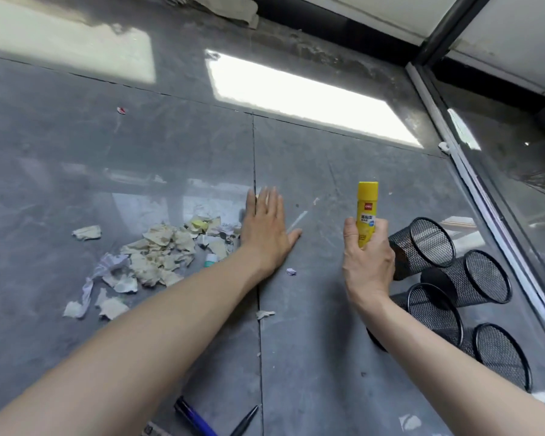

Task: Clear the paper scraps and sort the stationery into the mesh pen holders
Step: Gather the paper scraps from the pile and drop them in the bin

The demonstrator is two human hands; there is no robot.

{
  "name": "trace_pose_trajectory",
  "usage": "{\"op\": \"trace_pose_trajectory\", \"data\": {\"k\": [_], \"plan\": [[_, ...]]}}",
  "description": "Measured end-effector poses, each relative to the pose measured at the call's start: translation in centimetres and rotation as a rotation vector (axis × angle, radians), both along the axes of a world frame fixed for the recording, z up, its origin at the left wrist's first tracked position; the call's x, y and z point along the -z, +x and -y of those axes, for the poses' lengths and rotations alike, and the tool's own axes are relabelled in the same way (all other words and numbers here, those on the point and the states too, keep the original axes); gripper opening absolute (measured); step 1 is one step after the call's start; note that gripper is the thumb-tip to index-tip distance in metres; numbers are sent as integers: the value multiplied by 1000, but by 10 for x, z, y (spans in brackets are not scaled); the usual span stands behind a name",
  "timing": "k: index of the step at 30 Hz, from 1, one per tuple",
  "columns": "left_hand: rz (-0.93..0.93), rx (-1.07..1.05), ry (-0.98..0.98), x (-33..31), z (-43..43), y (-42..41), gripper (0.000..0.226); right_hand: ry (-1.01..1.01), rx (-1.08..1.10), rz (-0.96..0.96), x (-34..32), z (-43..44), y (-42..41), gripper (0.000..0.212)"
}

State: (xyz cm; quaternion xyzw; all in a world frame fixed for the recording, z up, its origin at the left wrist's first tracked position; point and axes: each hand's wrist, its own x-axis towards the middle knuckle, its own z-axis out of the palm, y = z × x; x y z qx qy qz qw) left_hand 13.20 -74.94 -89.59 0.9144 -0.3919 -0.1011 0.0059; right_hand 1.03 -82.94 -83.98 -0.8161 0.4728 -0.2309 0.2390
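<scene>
The yellow glue stick (367,212) stands upright in the air, a smooth plastic cylinder with a white label, and the right hand (367,262) grips its lower half with curled fingers, right of the middle of the scene. Just right of this hand, four pen holders (422,243) of black wire mesh lie on their sides on the floor, close together in a row from far to near; through their round mouths only the mesh walls show. The left hand (266,231) lies flat, palm down with straight fingers, on the grey glossy floor tiles (328,158), holding nothing. It touches the right edge of a heap of paper scraps (158,253), torn and crumpled, mostly beige with some white and yellow pieces. A small white and green tube (210,260) lies at the near edge of the heap. At the near border, a blue pen (194,418) and a black pen (244,421) lie on the tiles.
</scene>
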Motion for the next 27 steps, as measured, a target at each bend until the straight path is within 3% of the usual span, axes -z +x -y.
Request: {"op": "trace_pose_trajectory", "data": {"k": [5,8,11,14,17,23,27], "plan": [[-94,-84,38,-4,-52,12,75,5,-101,-101,0,-21,9,30],[80,-51,183,-12,-75,-4,73,-49,-144,-134,-6,-34,9,33],[210,156,87,-14,-86,-41,70,-148,-157,-149,-20,-45,4,40],[-32,480,-30,-3,-86,-78,65,-182,-142,-172,-33,-50,-4,44],[-87,529,-31,8,-83,-95,63,-86,-150,-218,-37,-51,-13,41],[97,185,46,-6,-117,-70,68,284,-127,-337,-25,-55,-40,42],[217,204,-116,-13,-138,-60,56,490,-188,-394,-6,-65,-61,49]]}}
